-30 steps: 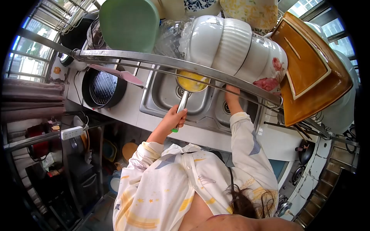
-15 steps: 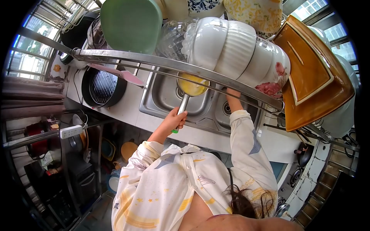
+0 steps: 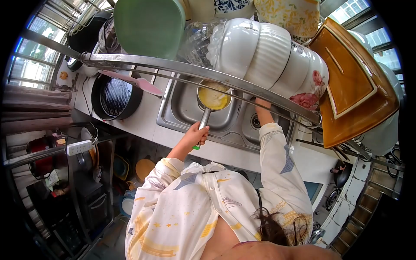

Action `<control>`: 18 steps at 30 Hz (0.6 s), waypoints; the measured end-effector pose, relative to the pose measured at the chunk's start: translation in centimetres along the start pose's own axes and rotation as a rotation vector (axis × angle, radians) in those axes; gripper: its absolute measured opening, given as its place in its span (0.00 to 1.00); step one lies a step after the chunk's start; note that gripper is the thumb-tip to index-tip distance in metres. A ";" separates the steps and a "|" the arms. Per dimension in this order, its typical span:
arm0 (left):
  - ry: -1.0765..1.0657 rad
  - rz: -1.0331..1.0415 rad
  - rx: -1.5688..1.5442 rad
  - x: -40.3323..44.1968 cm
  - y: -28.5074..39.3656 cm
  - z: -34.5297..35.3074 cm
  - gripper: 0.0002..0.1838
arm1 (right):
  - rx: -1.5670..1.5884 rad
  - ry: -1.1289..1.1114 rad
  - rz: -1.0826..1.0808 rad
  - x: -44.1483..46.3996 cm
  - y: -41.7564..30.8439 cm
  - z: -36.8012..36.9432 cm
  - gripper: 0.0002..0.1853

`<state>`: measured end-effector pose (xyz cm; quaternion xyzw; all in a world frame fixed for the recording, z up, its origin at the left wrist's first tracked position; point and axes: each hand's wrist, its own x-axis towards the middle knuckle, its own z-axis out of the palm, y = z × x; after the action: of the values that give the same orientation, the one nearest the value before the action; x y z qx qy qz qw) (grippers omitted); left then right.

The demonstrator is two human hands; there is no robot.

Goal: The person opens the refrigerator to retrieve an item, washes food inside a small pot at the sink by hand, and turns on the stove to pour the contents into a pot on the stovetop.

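A small saucepan (image 3: 213, 100) hangs over the left basin of the steel double sink (image 3: 177, 113). Yellow shows inside it, with a pale, shiny patch toward its far right side. My left hand (image 3: 196, 136) is wrapped round its metal handle, whose green end sticks out below my fingers. Reaching over the right basin, my right hand (image 3: 263, 105) passes beneath the dish rack (image 3: 190, 69). The rack's rail and the bowls hide its fingers, so I cannot see what it touches.
White bowls (image 3: 273, 54), a green dish (image 3: 149, 28) and a brown square plate (image 3: 359, 86) fill the rack above my hands. A pink knife (image 3: 143, 84) lies near a black round pan (image 3: 116, 96) on the left counter. A power strip (image 3: 79, 147) is at lower left.
The saucepan and my left hand have shifted slightly left. The pale patch inside the saucepan looks larger. My right hand stays nearly in place under the rack.
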<state>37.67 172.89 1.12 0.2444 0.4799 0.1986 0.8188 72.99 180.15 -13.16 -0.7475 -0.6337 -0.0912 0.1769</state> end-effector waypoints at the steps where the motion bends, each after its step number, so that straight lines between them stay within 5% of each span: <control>1: 0.000 -0.001 0.000 0.0 -0.1 -0.1 0.09 | 0.000 0.000 -0.001 0.0 0.0 0.0 0.15; 18: -0.026 -0.038 -0.020 1.1 -1.6 -1.0 0.10 | -0.002 -0.020 0.022 -0.3 1.4 -0.2 0.13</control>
<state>37.49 172.43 -1.02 0.2296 0.4718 0.1848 0.8310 74.37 179.59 -13.32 -0.7556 -0.6270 -0.0823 0.1709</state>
